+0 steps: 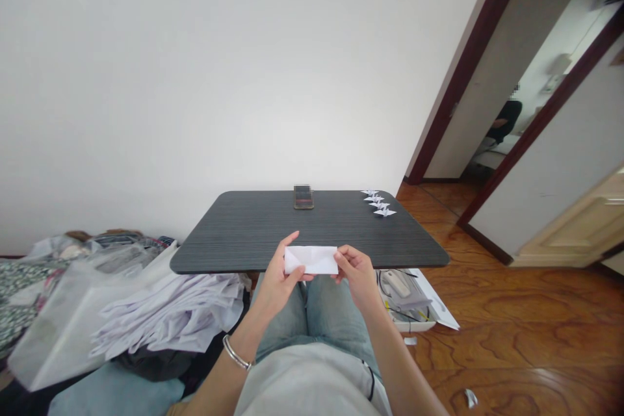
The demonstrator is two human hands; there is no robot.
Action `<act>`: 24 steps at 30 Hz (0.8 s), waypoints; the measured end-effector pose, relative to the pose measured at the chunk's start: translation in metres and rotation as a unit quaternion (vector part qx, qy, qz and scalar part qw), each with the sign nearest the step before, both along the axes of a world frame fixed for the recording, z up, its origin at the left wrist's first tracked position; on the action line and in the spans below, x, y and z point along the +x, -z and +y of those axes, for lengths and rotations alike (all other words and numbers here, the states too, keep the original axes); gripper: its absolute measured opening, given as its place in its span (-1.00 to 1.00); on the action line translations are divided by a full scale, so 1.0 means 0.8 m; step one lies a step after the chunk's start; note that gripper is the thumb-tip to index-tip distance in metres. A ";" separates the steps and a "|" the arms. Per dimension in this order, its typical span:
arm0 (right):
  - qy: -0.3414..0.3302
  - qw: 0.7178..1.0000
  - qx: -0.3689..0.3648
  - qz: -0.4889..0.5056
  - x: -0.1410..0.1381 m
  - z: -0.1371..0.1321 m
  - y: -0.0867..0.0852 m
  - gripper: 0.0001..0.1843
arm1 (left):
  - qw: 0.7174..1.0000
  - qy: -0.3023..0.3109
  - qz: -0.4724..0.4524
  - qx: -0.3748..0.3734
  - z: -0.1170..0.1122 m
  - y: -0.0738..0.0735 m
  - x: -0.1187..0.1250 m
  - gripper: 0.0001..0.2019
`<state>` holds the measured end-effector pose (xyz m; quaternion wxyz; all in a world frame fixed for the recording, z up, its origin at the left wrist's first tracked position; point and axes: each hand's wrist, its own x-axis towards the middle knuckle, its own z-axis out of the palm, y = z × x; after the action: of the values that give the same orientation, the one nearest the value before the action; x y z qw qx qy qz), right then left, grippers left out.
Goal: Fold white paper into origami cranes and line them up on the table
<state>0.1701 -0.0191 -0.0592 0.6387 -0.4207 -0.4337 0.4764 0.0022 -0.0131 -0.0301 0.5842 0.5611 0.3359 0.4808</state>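
Note:
A white folded sheet of paper (314, 259), a wide rectangle with faint creases, is held up at the near edge of the dark table (263, 227). My left hand (283, 271) grips its left end, thumb on the front face and index finger stretched up past the top corner. At the right end, my right hand (355, 266) pinches the paper between thumb and fingers. Several white paper cranes (383, 205) stand in a row at the table's far right corner. A phone (303, 197) is near the back edge, against the wall.
Piled clothes and fabric (175, 312) lie on the left below the table. Under its right side sits a white box (414, 325) with cables and papers. Paper scraps (470, 398) are on the wooden floor. Through the doorway at the right, a person (507, 122) sits.

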 end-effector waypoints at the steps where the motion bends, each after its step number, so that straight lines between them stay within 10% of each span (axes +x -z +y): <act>1: 0.001 1.000 0.000 -0.001 0.000 0.000 0.000 -0.67 | 1.000 0.000 0.000 -0.001 0.000 -0.001 0.000 -0.33; 17: 0.097 0.993 0.037 -0.050 -0.022 -0.009 -0.007 -0.66 | 0.986 -0.100 -0.098 -0.092 -0.003 0.012 0.023 -0.34; 24: 0.000 0.998 0.004 -0.057 -0.026 -0.013 -0.002 -0.63 | 0.982 -0.145 -0.107 -0.052 -0.003 0.011 0.028 -0.40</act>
<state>0.1492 -0.0292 -0.0574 0.6147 -0.4444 -0.4710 0.4503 0.0246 -0.0151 -0.0390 0.5695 0.4206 0.3734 0.5995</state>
